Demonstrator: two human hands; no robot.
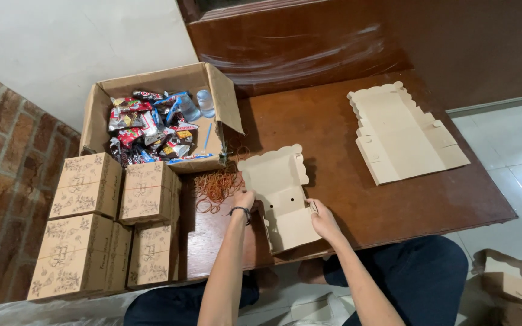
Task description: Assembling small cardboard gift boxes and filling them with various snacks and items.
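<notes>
Left hand (pixel 244 199) and right hand (pixel 321 218) on half-folded cardboard box (pixel 280 196), fingers clamped on its side flaps. Box sits mid brown table (pixel 357 199). Rubber bands (pixel 215 184) just left. Snack carton (pixel 158 121) behind-left; flat box blanks (pixel 403 136) far right.

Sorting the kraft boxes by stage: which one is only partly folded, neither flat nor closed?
The kraft box between the left hand and right hand: walls partly raised, lid open. The blanks lie flat; the printed boxes are closed.
</notes>
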